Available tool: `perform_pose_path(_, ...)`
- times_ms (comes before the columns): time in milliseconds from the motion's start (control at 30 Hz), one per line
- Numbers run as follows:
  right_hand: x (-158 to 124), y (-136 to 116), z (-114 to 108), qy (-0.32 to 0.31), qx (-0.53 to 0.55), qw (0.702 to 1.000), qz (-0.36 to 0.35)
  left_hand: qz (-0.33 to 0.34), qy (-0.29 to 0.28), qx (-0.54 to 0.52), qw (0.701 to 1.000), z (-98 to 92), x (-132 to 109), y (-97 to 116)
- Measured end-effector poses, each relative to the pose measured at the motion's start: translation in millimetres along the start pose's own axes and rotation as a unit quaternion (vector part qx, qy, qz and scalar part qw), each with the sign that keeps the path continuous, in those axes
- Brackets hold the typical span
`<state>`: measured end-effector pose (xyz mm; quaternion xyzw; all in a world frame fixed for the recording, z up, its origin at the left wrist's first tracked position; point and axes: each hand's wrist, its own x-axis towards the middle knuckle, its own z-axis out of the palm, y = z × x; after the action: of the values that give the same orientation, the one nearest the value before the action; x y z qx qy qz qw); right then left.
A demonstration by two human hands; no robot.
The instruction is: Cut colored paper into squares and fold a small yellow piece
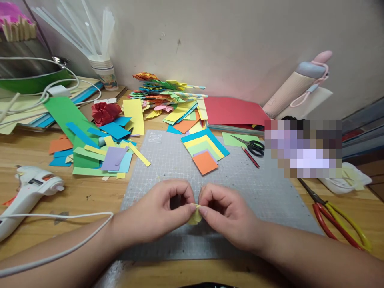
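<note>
A small yellow piece of paper (195,217) is pinched between my two hands, just above the grey cutting mat (255,196). My left hand (171,206) grips its left side with thumb and forefinger. On the other side, my right hand (226,210) pinches its right edge, the thumb tips almost touching. Part of the paper is hidden by my fingers. Beyond the hands lies a fanned stack of square papers, with an orange square (205,162) on top and green, yellow and blue layers behind it.
Scissors (255,147) and a pencil (250,157) lie at the mat's back right; larger scissors (339,224) rest at the right. A glue gun (30,192) and its white cable (90,236) are at left. Paper scraps (114,158) cover the back left. A red pad (234,112) stands behind.
</note>
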<state>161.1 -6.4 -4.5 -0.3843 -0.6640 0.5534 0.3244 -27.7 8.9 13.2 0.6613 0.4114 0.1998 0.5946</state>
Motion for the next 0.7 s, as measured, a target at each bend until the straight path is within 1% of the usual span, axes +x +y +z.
perform_pose_path(133, -0.8, -0.4, 2.8, -0.033, -0.02, 0.999, 0.036, 0.062, -0.016, 0.104, 0.993, 2.7, -1.8, 0.1)
perform_pose_path(267, -1.2, 2.9, 5.7, -0.043, -0.024, 0.997, 0.059, 0.115, -0.015, 0.211, 0.971, 3.3, -1.9, -0.8)
perform_pose_path(400, -2.8, 6.3, 7.8, -0.044, -0.031, 0.998, 0.038, 0.142, -0.02, 0.227, 0.963, 5.0, -2.0, -0.1)
perform_pose_path(467, -3.4, 6.4, 8.7, -0.04, -0.036, 0.998, 0.021, 0.154, -0.014, 0.229, 0.961, 5.9, -3.3, 0.9)
perform_pose_path(567, -3.4, 3.8, 7.6, -0.024, -0.042, 0.999, 0.008, 0.145, 0.018, 0.238, 0.96, 4.3, -5.4, 2.6)
perform_pose_path(700, -1.2, -2.3, -0.3, 0.022, -0.003, 1.0, 0.019, 0.087, 0.072, 0.218, 0.969, -2.9, -5.5, 4.1)
